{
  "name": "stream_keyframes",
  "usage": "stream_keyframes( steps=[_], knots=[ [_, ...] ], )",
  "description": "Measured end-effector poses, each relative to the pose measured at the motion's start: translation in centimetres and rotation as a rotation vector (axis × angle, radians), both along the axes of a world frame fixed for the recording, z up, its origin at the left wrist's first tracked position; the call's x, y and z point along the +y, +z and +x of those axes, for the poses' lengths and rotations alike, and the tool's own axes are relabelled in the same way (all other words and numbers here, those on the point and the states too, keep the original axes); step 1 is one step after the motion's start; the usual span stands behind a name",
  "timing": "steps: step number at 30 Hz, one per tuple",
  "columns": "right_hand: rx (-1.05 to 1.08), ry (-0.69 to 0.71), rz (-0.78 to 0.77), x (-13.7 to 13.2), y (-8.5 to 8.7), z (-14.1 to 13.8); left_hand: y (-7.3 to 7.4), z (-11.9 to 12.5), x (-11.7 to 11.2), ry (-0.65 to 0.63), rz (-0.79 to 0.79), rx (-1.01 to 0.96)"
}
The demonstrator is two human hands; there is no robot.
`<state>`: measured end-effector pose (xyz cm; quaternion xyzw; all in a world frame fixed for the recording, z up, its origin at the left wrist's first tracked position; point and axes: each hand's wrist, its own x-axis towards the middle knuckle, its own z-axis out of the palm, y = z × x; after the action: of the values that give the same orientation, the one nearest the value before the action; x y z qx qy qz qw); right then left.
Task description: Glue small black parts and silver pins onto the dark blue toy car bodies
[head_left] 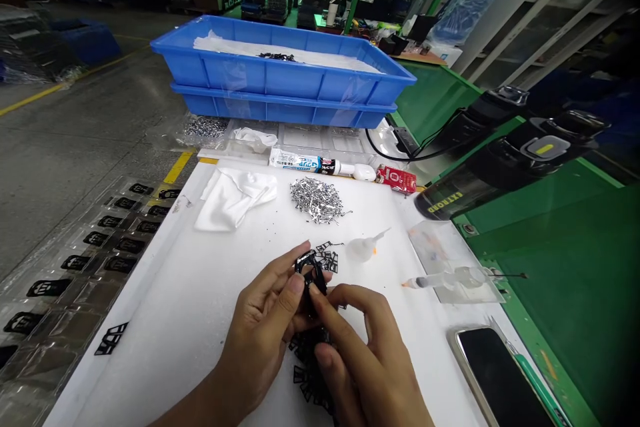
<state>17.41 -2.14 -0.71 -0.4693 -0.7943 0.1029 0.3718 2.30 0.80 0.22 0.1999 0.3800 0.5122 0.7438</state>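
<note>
My left hand (267, 323) grips a small glossy black plastic part (311, 273) with a ring-shaped opening at its top, the thumb on its front and fingers behind. On the lower front of that part rests the index fingertip of my right hand (367, 353); the middle finger curls close to its right edge. Beneath my hands lies a pile of small black frame-like pieces (307, 373), partly hidden. More black frame pieces (327, 259) lie just beyond the held part. Farther off is a heap of small shiny metal pieces (317, 200).
White cloth (235, 197), glue tube (303, 161), red packet (397, 178), dropper bottle (361, 249), syringe (445, 279), phone (500, 373) and dark bottle (505, 160) surround the work area. Stacked blue bins (290, 83) stand behind. Clear trays (95, 260) with black parts lie left.
</note>
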Motion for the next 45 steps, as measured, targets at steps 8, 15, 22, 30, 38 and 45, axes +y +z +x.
stream_keyframes(
  steps=[8,15,22,30,38,45],
  knots=[
    [0.320,-0.422,-0.081,-0.3,1.4,0.3,1.1,-0.2,-0.1,0.060,0.213,0.096],
    [0.658,-0.273,-0.505,0.5,1.6,0.3,-0.6,-0.4,-1.2,-0.041,0.496,0.331],
    [0.292,-0.244,-0.121,0.5,1.2,1.2,-1.2,-0.8,-1.0,0.051,0.878,0.906],
    [0.194,-0.300,0.147,-0.4,0.0,-0.2,-0.2,-0.7,-0.1,0.240,1.211,1.095],
    [0.331,-0.071,0.116,-0.1,0.5,0.3,-0.2,-2.0,-0.7,0.191,1.372,1.075],
    [0.274,-0.080,0.191,-1.6,-1.8,1.4,-0.5,-1.3,-2.0,0.260,1.287,1.186]
  ],
)
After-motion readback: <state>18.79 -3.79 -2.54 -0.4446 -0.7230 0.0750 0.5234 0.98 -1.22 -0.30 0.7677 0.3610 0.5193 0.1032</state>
